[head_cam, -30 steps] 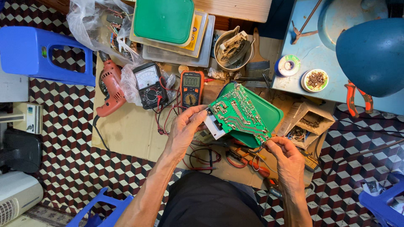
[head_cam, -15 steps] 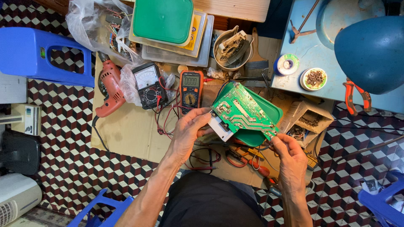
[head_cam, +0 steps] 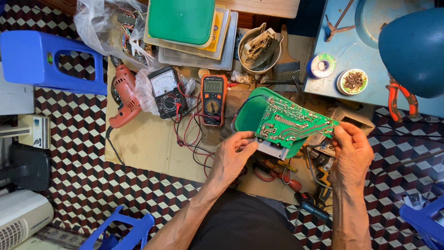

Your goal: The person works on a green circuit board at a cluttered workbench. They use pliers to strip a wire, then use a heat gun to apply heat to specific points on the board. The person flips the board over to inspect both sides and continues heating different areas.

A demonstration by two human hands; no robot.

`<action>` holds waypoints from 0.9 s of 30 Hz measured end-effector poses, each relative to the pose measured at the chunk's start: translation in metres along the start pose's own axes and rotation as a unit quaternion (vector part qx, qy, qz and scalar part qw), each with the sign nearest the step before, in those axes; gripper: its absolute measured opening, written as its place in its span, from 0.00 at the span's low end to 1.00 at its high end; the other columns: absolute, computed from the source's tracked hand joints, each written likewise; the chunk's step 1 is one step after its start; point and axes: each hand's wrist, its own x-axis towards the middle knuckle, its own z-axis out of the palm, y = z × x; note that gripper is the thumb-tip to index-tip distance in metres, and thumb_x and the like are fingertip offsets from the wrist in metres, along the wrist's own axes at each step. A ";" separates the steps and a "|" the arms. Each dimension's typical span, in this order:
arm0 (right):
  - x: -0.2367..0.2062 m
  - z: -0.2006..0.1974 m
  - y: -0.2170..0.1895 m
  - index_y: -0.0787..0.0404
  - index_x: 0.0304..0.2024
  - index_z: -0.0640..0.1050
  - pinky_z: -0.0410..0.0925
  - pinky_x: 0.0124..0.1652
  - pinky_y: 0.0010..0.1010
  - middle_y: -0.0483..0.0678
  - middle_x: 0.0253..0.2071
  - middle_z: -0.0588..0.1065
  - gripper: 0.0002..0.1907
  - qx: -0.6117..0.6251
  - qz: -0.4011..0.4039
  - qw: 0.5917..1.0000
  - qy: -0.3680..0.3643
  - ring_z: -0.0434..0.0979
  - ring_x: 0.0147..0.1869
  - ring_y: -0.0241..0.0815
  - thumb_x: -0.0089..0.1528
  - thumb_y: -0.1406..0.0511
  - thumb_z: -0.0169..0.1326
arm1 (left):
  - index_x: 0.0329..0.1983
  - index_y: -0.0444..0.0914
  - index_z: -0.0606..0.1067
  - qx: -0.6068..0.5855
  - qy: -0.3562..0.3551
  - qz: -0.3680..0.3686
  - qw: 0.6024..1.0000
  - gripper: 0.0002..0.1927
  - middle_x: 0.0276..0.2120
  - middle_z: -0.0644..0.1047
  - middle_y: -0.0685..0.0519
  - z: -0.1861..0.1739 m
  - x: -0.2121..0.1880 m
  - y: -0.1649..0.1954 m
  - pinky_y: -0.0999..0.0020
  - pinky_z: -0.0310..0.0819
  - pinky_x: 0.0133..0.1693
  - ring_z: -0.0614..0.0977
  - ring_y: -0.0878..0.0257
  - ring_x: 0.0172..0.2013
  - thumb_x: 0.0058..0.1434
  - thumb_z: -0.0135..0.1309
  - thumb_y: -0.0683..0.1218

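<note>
I have the green circuit board (head_cam: 291,126) up off the cardboard sheet (head_cam: 148,143), solder side facing me, left hand (head_cam: 231,157) pinching its lower-left edge and right hand (head_cam: 352,150) closed on its right end, the orange multimeter (head_cam: 213,99) lying untouched near the sheet's far edge, so I judge inspection barely begun.

Board (head_cam: 291,126): green, silvery solder traces, held over a green tray (head_cam: 249,115). Meter (head_cam: 213,99): orange case, grey screen. Analog meter (head_cam: 166,92): black, white dial. Drill (head_cam: 124,99): dull red. Leads (head_cam: 189,134): red and black. Mat (head_cam: 148,143): plain tan cardboard. Floor (head_cam: 78,180): red, black and white cube pattern. Stool (head_cam: 44,60): blue. Lid (head_cam: 181,21): green, over something yellow, probably a box. Pliers (head_cam: 400,95): red handles. Bench (head_cam: 337,65): light blue.
</note>
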 end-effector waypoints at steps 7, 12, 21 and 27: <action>-0.001 0.009 -0.005 0.68 0.52 0.77 0.69 0.43 0.17 0.45 0.42 0.77 0.11 0.014 0.012 1.000 0.001 0.76 0.43 0.30 0.68 0.69 0.59 | 0.49 0.38 0.80 0.175 0.123 0.190 0.958 0.11 0.37 0.80 0.49 -0.018 0.024 0.029 0.67 0.76 0.34 0.81 0.60 0.30 0.66 0.56 0.45; -0.001 0.014 -0.009 0.67 0.51 0.77 0.70 0.44 0.19 0.45 0.43 0.78 0.11 0.008 0.020 1.000 -0.006 0.76 0.43 0.31 0.68 0.69 0.58 | 0.52 0.37 0.78 0.173 0.076 0.309 0.932 0.11 0.44 0.79 0.49 -0.019 0.073 0.043 0.64 0.77 0.40 0.83 0.58 0.38 0.69 0.54 0.45; -0.002 0.012 -0.005 0.68 0.53 0.77 0.68 0.43 0.19 0.46 0.43 0.78 0.12 -0.006 0.020 1.000 -0.008 0.76 0.43 0.31 0.69 0.68 0.58 | 0.43 0.40 0.82 0.209 0.014 0.254 0.944 0.10 0.39 0.79 0.50 -0.025 0.088 0.049 0.63 0.75 0.36 0.81 0.59 0.31 0.63 0.59 0.48; -0.009 0.024 -0.008 0.69 0.51 0.77 0.70 0.46 0.21 0.46 0.43 0.78 0.11 -0.057 -0.020 0.998 -0.009 0.77 0.44 0.33 0.69 0.69 0.56 | 0.41 0.39 0.82 0.198 0.027 0.254 0.946 0.09 0.37 0.79 0.51 -0.028 0.092 0.033 0.64 0.75 0.36 0.80 0.59 0.32 0.63 0.60 0.48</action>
